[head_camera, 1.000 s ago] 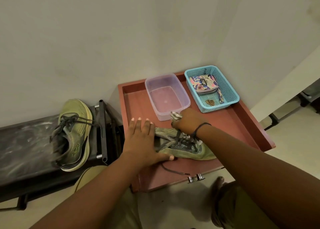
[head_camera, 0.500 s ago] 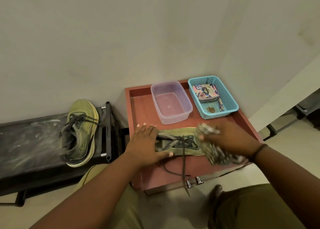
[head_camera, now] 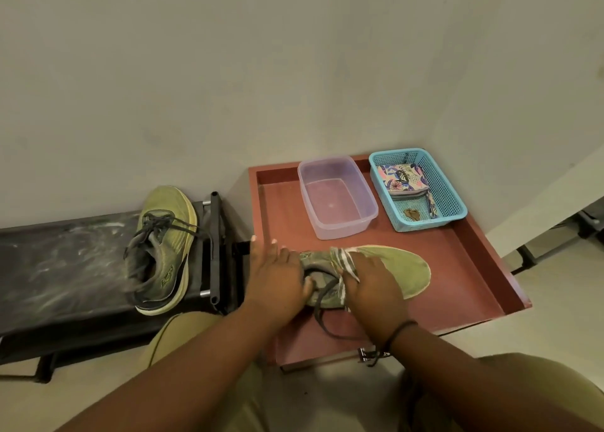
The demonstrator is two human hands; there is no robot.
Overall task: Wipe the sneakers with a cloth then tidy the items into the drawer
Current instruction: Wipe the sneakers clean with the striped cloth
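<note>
A green sneaker (head_camera: 403, 268) lies on its side in the open red-brown drawer (head_camera: 470, 261), toe pointing right. My left hand (head_camera: 277, 278) presses down on its heel end, thumb at the collar. My right hand (head_camera: 372, 284) holds a striped cloth (head_camera: 341, 261) against the sneaker's middle, over the laces. A dark lace trails toward the drawer's front edge. The second green sneaker (head_camera: 163, 251) rests on a black bench (head_camera: 62, 261) to the left, apart from both hands.
A clear plastic tub (head_camera: 336, 196) and a blue mesh basket (head_camera: 447, 202) holding a patterned pouch stand at the drawer's back. The wall rises directly behind. Two metal knobs (head_camera: 364, 354) stick out from the drawer front near my knees.
My right hand swept the cloth from the sneaker's tongue out past the toe, then back onto the middle. The left hand stayed on the heel. The camera view shifted.
</note>
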